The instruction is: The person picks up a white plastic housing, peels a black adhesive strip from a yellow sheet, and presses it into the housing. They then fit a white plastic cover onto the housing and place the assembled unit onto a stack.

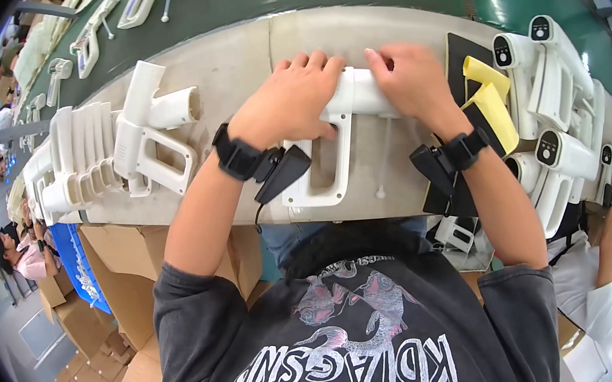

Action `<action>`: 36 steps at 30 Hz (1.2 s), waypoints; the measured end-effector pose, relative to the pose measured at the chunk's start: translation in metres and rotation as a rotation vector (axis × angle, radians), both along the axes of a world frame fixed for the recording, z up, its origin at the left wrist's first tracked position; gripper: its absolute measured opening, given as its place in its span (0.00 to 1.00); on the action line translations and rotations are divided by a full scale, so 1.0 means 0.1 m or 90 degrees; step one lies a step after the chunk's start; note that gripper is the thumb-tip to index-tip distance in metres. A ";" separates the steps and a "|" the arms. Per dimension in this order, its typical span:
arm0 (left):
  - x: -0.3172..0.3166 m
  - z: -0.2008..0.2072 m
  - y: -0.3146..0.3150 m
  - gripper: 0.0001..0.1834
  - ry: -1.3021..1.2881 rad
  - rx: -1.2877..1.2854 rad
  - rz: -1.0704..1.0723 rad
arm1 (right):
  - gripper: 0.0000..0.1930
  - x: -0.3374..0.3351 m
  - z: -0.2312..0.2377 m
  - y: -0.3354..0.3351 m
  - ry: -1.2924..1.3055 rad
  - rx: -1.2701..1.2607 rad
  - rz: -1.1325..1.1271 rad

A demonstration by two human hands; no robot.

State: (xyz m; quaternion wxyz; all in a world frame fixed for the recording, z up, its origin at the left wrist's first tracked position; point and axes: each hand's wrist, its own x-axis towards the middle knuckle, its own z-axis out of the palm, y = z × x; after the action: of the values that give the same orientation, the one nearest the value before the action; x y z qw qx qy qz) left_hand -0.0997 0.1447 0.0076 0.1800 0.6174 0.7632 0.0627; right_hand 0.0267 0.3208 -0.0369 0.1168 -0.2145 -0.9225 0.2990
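Two bare hands frame a white casing [362,95] lying on the worktop [237,62], its barrel toward the far edge and its looped handle toward the near edge, an orientation that seems to leave both ends of the barrel within easy reach. The left hand [293,103] is clamped on the casing's left side, fingers slightly spread over the barrel and thumb down by the handle opening, apparently to steady it. The right hand [417,79], blurred, is partly curled over the barrel's right end; whether it grips or merely rests cannot be told. A thin white cord [384,162] trails toward the near edge. White shells [84,147] crowd the worktop's left end, seemingly stacked close to save room, while a yellow sheet [499,115] and handled units [570,157] with black panels occupy its right.
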 end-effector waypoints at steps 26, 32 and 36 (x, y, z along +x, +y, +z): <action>0.86 1.18 -1.16 0.35 0.004 0.393 0.075 | 0.26 1.96 1.26 0.06 -0.038 -0.503 0.055; 0.43 0.42 -1.61 0.27 -0.214 0.376 0.318 | 0.32 2.72 1.58 1.13 0.276 -0.525 -0.374; 0.66 0.22 -1.60 0.25 -0.265 0.338 0.276 | 0.32 3.38 1.30 2.11 0.355 -0.475 -0.555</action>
State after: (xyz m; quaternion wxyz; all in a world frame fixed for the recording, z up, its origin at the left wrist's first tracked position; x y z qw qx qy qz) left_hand -0.0334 -0.0154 0.0299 0.1475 0.4415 0.7800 0.4182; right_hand 0.3647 0.5315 0.0934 0.3809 -0.5106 -0.5189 0.5700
